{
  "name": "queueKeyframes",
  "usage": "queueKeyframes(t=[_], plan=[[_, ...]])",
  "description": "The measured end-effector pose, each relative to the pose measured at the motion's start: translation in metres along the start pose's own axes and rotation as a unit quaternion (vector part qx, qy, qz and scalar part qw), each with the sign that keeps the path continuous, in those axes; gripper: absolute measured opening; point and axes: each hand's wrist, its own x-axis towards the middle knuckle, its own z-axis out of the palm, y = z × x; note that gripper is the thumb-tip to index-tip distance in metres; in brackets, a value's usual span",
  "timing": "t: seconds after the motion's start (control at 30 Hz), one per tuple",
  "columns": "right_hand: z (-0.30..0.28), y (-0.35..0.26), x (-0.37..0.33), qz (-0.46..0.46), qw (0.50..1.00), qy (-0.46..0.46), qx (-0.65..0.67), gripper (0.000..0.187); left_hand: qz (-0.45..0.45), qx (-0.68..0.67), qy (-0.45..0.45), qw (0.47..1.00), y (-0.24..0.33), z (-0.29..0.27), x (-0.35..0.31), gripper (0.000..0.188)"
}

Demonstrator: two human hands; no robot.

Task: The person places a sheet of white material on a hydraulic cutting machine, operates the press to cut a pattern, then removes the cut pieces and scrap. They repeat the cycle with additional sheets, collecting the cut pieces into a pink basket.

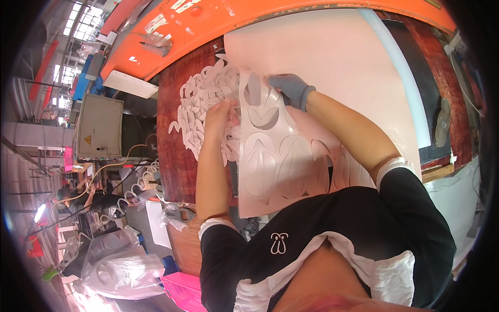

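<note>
A pale pinkish-white sheet (pixel 304 171) with curved shapes cut into it lies in front of my body, its upper part raised and bent. My right hand (pixel 292 89), in a grey glove, is closed at the sheet's upper edge, with some fingers hidden. My bare left hand (pixel 222 115) is at the sheet's left edge, over a heap of loose cut pieces (pixel 200 99). Motion smears its fingers, and I cannot make out whether a piece is between them. The pieces are thin, pale and curved, piled on a reddish-brown board (pixel 174 156).
A large plain pale sheet (pixel 332 47) lies beneath and beyond the cut one, with a light-blue strip (pixel 400 62) along its right side. An orange machine beam (pixel 208 23) spans the far edge. At left stands a grey control box (pixel 100 126); a pink crate (pixel 183 291) sits lower left.
</note>
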Motion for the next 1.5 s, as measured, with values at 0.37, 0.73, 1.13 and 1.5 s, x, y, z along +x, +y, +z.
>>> queueKeyframes(t=[0.37,0.73,1.13,1.5], plan=[[0.001,0.002,-0.014,-0.001,0.997,-0.030,0.078,0.035,0.287,0.419,0.186,0.841,-0.030,0.007,0.042,0.043],[0.006,-0.009,-0.037,-0.021,0.998,0.019,-0.054,0.030,0.324,0.250,0.113,0.905,-0.033,0.035,0.041,0.023],[0.021,0.014,-0.031,-0.125,0.967,0.086,-0.206,0.027,0.042,-0.297,-0.195,0.934,-0.040,0.074,0.038,0.025],[0.022,0.019,-0.034,-0.139,0.963,0.048,-0.227,0.036,0.016,-0.325,-0.192,0.926,-0.030,0.072,0.033,0.027]])
